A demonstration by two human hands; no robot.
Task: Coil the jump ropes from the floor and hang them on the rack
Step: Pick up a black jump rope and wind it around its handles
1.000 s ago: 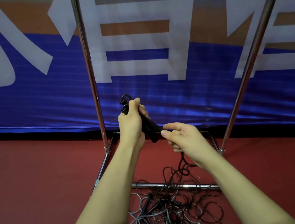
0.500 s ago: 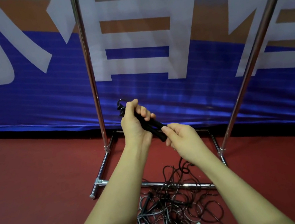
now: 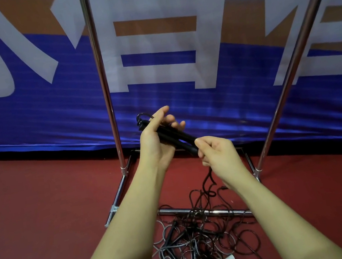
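Backing red floor: blue banner, rack.

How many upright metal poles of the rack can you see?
2. The left pole rises straight up just left of the left hand; the right pole leans up toward the top right corner, right of the right hand. None seem hidden.

Left hand holds black rope handles; right hand pinches their lower end above tangled ropes.
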